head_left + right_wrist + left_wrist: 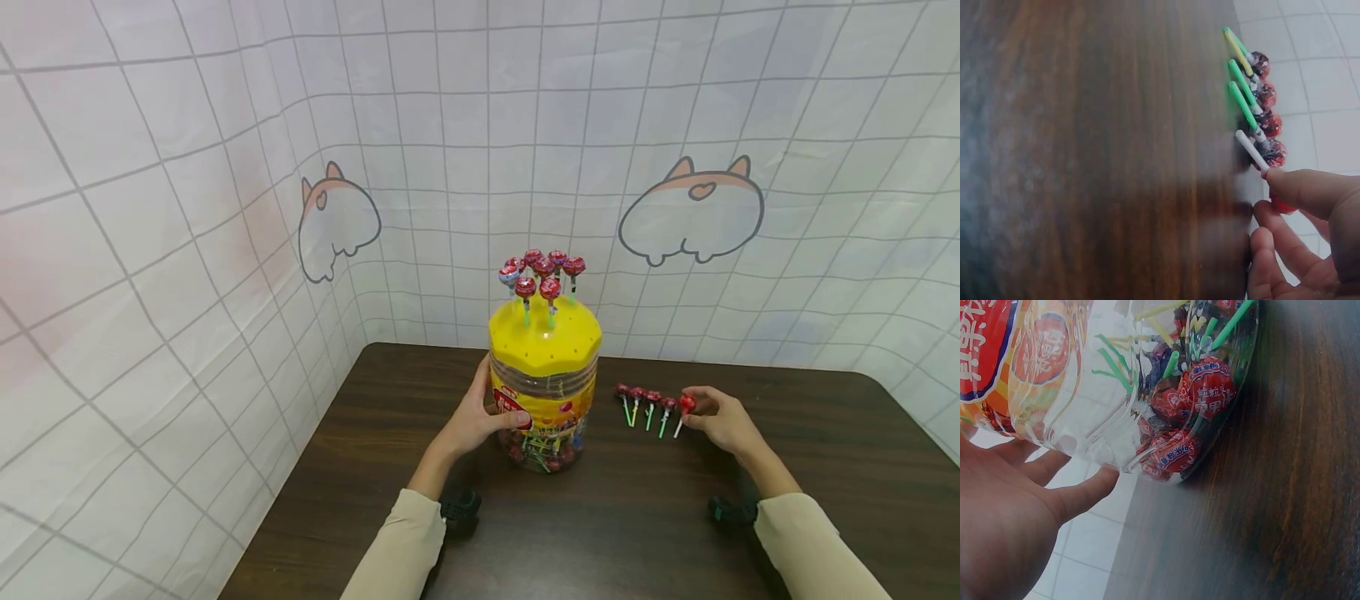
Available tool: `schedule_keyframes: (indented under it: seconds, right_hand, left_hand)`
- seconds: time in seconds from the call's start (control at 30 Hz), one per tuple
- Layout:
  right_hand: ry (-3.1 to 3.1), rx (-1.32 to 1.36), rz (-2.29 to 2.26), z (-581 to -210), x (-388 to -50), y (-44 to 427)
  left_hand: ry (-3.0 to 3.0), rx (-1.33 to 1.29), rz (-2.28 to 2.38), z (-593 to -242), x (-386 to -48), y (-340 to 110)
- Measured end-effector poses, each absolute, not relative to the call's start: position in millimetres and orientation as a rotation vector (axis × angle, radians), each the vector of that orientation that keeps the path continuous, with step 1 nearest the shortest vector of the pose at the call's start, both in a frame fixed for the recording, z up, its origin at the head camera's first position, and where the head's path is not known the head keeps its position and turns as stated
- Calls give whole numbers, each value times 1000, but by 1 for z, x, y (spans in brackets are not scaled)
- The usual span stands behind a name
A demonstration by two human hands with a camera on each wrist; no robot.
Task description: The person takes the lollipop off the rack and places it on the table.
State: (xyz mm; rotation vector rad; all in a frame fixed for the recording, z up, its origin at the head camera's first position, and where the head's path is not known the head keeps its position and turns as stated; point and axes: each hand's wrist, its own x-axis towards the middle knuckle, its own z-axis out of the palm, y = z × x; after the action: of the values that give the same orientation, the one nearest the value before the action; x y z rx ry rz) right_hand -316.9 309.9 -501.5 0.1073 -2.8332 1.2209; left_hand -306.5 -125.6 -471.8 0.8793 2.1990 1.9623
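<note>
A clear plastic jar point(561, 412) with a yellow and red label stands on the table, holding wrapped lollipops point(1210, 387) inside. Its yellow lid point(551, 346) has small holes, and several lollipops point(550, 288) stick up from it, heads on top. My left hand point(476, 418) grips the jar's left side, thumb across the front; some of its fingers are hidden behind. To the right, my right hand point(723, 421) pinches a red lollipop point(1284, 205) with a white stick at its head. Beside it several dark red lollipops point(652, 397) lie in a row, sticks toward me.
Under everything is a dark wooden table point(600, 533), its back edge close to a white curtain point(510, 192) with a grey grid and cartoon animal drawings. A dark band point(459, 505) is worn on each wrist.
</note>
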Motion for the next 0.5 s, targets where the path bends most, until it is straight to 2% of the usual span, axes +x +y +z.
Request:
schedule_keyframes:
  seconds: [0.5]
  right_hand:
    - [-2878, 59, 1244, -501, -317, 311]
  left_hand:
    - [2205, 873, 1959, -471, -306, -125]
